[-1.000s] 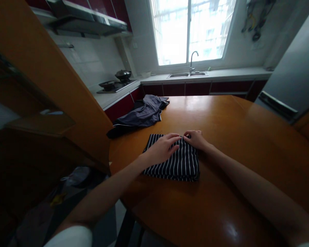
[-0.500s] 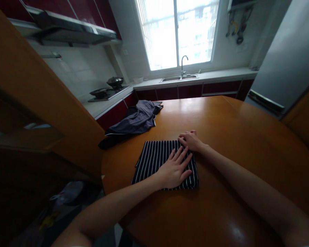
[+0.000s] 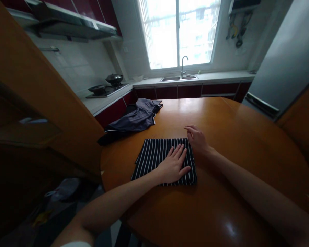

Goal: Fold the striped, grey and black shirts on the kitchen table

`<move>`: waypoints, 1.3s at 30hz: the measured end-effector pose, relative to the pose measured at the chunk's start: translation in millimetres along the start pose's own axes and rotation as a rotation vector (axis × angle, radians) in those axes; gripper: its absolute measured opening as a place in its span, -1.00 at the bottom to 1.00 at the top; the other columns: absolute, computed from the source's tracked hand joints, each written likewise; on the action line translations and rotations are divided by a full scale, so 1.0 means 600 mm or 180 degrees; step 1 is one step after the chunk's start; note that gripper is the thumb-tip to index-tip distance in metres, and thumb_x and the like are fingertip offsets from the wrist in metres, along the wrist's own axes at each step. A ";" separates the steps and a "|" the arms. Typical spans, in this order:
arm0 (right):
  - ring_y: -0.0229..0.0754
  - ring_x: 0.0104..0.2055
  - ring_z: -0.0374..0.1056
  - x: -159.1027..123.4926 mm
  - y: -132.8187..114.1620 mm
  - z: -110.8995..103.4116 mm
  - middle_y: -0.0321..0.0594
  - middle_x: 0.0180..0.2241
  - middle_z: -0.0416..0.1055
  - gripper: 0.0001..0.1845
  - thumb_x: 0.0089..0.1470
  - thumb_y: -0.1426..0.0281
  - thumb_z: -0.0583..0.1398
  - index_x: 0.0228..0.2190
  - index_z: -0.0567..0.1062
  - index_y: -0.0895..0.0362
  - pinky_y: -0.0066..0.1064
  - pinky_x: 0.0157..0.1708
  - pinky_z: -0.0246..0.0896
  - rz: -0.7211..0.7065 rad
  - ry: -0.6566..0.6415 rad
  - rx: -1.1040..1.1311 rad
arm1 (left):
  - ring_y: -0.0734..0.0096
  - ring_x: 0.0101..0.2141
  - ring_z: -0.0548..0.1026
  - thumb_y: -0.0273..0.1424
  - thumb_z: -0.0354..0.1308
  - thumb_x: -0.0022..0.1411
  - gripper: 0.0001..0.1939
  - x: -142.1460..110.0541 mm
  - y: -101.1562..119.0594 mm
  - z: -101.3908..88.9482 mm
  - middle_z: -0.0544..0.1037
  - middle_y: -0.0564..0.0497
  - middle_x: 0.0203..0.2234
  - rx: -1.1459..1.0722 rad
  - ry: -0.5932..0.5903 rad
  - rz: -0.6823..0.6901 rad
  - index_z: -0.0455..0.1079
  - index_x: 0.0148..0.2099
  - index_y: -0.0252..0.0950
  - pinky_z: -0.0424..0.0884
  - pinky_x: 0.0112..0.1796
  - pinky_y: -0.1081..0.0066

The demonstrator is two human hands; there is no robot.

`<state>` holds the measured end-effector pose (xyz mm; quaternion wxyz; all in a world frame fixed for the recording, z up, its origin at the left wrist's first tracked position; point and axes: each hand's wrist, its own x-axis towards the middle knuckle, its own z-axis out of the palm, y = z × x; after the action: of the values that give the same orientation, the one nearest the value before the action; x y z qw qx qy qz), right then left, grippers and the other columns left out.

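Observation:
A black cloth with white stripes [image 3: 154, 154], folded into a flat, roughly square shape, lies near the front of the wooden table [image 3: 234, 137]. My left hand [image 3: 172, 166] rests flat on its right half, fingers spread and palm down. Just past the cloth's far right corner is my right hand [image 3: 197, 139], its fingers extended toward the left and nothing visible in them. Whether its edge touches the cloth I cannot tell. Farther back on the left, a crumpled dark grey garment with white trim [image 3: 137, 118] hangs partly over the table's edge.
Beyond the table, a counter holds a sink [image 3: 179, 78] under the window. A stove [image 3: 108, 91] with a lidded pan [image 3: 114, 79] stands back left. At the right is a fridge [image 3: 285, 65]. Bags [image 3: 65, 188] lie on the floor at lower left.
My right hand has lifted off the cloth's far right corner and shifted a little away to the right. My left hand stays flat on the cloth.

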<state>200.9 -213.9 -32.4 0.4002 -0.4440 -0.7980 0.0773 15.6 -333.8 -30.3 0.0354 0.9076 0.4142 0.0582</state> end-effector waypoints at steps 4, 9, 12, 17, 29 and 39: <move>-0.02 0.42 -0.05 -0.023 -0.026 0.034 -0.05 0.32 0.21 -0.44 0.38 0.23 -0.12 0.25 0.33 0.15 0.01 0.35 -0.12 -0.0250 -0.0930 0.0153 | 0.08 0.42 -0.31 0.11 -0.32 0.44 -0.11 -0.002 0.004 0.004 -0.16 -0.33 0.43 -0.0047 0.0132 -0.0185 -0.26 0.48 -0.51 -0.25 0.35 0.06; 0.07 0.46 -0.20 -0.027 0.003 0.056 0.01 0.38 0.04 -0.39 0.40 0.19 -0.20 0.27 0.30 0.15 0.24 0.33 -0.31 0.0132 -0.1550 -0.0353 | 0.01 0.42 -0.30 0.13 -0.35 0.42 -0.07 -0.005 0.006 0.012 -0.19 -0.37 0.43 -0.0019 0.0140 -0.0549 -0.25 0.47 -0.58 -0.25 0.34 0.06; 0.13 0.45 -0.18 -0.020 0.020 0.053 0.02 0.39 0.02 -0.42 0.39 0.19 -0.15 0.27 0.29 0.14 0.35 0.31 -0.39 0.0260 -0.1519 -0.0664 | 0.04 0.42 -0.30 0.11 -0.36 0.44 -0.11 -0.004 0.003 0.014 -0.19 -0.34 0.43 -0.0023 0.0117 -0.0527 -0.19 0.47 -0.55 -0.24 0.34 0.08; 0.08 0.41 -0.02 -0.038 0.011 0.025 0.17 0.33 0.14 -0.38 0.38 0.22 -0.17 0.28 0.24 0.29 0.12 0.34 -0.15 0.0672 -0.0549 -0.0395 | 0.10 0.42 -0.25 -0.08 -0.36 0.51 -0.28 -0.001 -0.006 0.017 -0.15 -0.31 0.44 0.0000 0.0160 -0.0509 -0.13 0.46 -0.52 -0.20 0.34 0.09; 0.09 0.46 -0.21 -0.226 -0.120 -0.089 -0.03 0.41 -0.05 0.00 -0.03 0.46 0.14 0.41 -0.06 0.13 0.14 0.38 -0.20 -0.0945 -0.1128 0.0007 | 0.14 0.41 -0.10 -0.22 -0.30 0.52 -0.41 0.001 -0.012 0.020 0.00 -0.27 0.41 -0.0129 0.0379 -0.0441 -0.02 0.44 -0.44 -0.07 0.33 0.08; 0.00 0.47 -0.34 -0.232 -0.140 -0.065 -0.02 0.43 -0.17 0.01 -0.05 0.64 -0.02 0.41 -0.22 0.27 0.07 0.38 -0.14 -0.1142 -0.1276 -0.0406 | 0.11 0.42 -0.19 -0.34 -0.24 0.46 -0.39 -0.002 -0.014 0.018 -0.08 -0.30 0.43 0.0074 0.0192 -0.0368 -0.08 0.44 -0.53 -0.10 0.33 0.09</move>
<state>213.6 -379.9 -45.4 0.2128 -0.2957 -0.9304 0.0410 10.0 -329.2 -41.9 0.0157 0.8804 0.4674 0.0786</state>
